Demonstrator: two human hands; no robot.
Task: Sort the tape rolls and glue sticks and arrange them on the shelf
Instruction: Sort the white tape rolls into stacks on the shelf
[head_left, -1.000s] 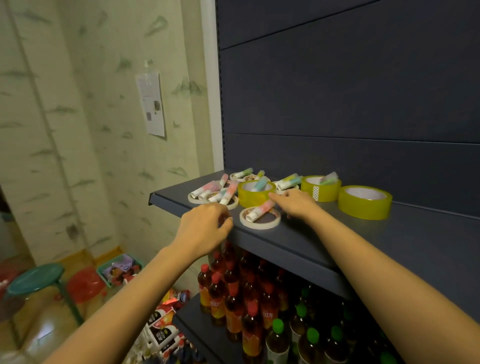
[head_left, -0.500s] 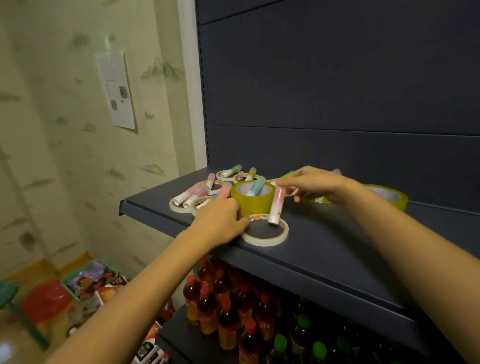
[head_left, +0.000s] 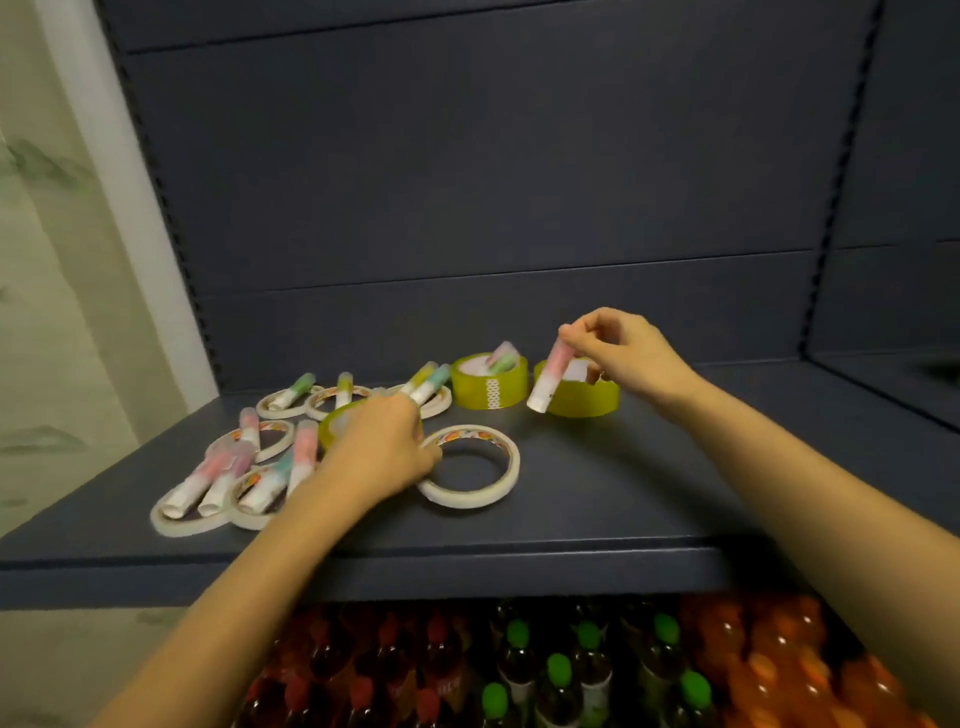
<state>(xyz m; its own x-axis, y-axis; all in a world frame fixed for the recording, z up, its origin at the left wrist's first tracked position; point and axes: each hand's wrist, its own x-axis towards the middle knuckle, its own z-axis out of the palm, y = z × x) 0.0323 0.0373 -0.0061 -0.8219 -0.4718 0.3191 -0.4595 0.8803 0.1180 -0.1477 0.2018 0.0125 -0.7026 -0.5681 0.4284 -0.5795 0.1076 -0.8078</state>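
Observation:
On the dark shelf (head_left: 597, 509) lie several thin white tape rolls and thick yellow tape rolls, with pastel glue sticks resting across them. My right hand (head_left: 618, 353) pinches a pink-and-white glue stick (head_left: 550, 378) by its cap, lifted and tilted in front of a yellow tape roll (head_left: 587, 397). A second yellow roll (head_left: 488, 384) holds a glue stick. My left hand (head_left: 382, 447) lies curled at the left edge of a white tape roll (head_left: 470, 470), covering part of a third yellow roll (head_left: 337, 423); whether it grips the white roll is hidden.
More white rolls with glue sticks (head_left: 228, 478) crowd the shelf's left side and back (head_left: 291, 397). The dark back panel (head_left: 493, 182) rises behind. Bottles with red and green caps (head_left: 558, 670) fill the shelf below. A pale wall (head_left: 57, 260) stands to the left.
My right hand lifted the pink glue stick off the white roll and carried it right, up in front of the yellow roll. My left hand stayed by the white roll. The camera swung right.

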